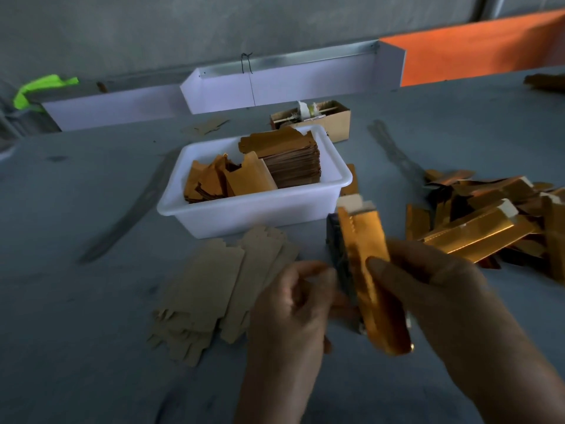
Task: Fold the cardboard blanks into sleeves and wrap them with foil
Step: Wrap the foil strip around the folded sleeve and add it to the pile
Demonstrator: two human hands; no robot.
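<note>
Both hands are working one long cardboard sleeve half-wrapped in shiny gold foil (365, 270), just in front of the white plastic tub (253, 206). Right hand (428, 289) is wrapped round it, left hand (293, 304) pinches its edge. Honestly, that loose foil flap could crease or tear if it's tugged crooked.

I see a grey table (91, 347), a small brown cardboard box (331, 117) of odds and ends behind the tub, white panels (275, 87) along the far edge, an orange panel (483, 53), and a neon-green cloth (39, 88) far left
</note>
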